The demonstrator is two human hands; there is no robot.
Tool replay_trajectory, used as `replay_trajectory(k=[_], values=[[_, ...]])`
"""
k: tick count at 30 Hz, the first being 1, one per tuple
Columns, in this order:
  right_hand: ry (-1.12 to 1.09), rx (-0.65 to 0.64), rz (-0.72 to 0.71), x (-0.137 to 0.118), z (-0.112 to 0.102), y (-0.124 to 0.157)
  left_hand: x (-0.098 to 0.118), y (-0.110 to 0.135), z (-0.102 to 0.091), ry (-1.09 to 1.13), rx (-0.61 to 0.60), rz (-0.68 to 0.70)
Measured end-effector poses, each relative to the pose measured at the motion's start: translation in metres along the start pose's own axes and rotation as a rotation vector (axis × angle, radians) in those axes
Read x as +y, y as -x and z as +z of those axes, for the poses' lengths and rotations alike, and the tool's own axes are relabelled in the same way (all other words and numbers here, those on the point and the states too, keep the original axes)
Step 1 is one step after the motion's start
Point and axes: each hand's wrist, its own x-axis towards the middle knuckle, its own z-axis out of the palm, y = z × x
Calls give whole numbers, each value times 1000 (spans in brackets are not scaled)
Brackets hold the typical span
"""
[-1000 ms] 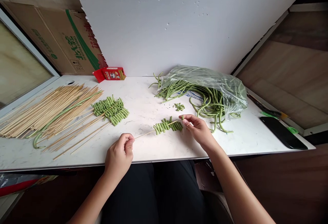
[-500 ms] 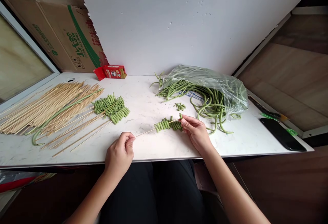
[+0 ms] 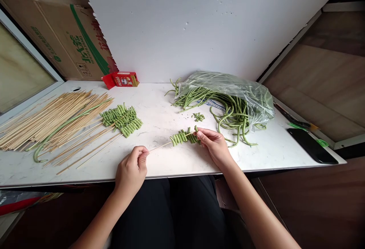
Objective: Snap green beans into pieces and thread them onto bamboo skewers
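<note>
My left hand (image 3: 131, 168) pinches the blunt end of a thin bamboo skewer (image 3: 159, 147), which slants up to the right. Several short green bean pieces (image 3: 178, 138) are threaded crosswise along its far part. At the tip, my right hand (image 3: 214, 147) is closed on a bean piece (image 3: 195, 128) held between thumb and forefinger. More cut pieces lie on the table just behind the tip, partly hidden by the right fingers. To the left, loaded bean skewers (image 3: 121, 119) lie in a pile beside a heap of bare bamboo skewers (image 3: 61, 118).
Long green beans (image 3: 234, 116) spill from a clear plastic bag (image 3: 225, 83) at the back right. Small bean trimmings (image 3: 199, 116) lie before it. A red box (image 3: 125, 79) stands against the back panel, a black phone (image 3: 312, 146) at the right edge. One long bean crosses the bare skewers.
The right hand and its bean piece have shifted slightly left along the skewer tip, toward the threaded pieces. My left hand keeps its pinch. The whole view has shifted a little.
</note>
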Motion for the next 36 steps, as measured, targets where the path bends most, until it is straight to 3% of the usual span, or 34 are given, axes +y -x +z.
replay_trajectory(k=[36], values=[[23, 24, -18, 0, 0, -1, 2, 0, 1, 29, -18, -60]])
